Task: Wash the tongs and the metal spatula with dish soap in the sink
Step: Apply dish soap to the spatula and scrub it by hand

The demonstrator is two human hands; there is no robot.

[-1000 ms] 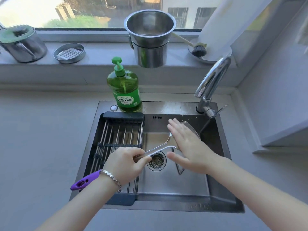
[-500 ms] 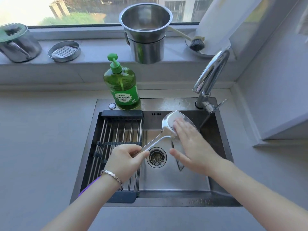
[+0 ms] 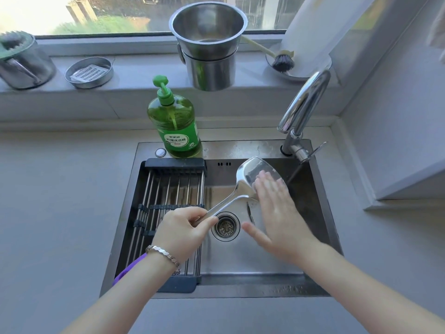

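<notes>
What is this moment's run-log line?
left hand: grips spatula handle | right hand: open, fingers on blade | location: over sink

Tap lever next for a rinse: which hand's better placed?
Right. The right hand lies open on the spatula blade, on the faucet lever side; the left hand grips the handle.

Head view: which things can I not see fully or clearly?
All in head view.
Blade of the spatula: partly covered by the right hand.
Its handle: hidden by the left hand and wrist; only a purple end shows.
The tongs: right hand hides all but a thin curve in the sink, perhaps them.
Label of the soap bottle: too small to read.
The metal cup: cut by the left edge.
</notes>
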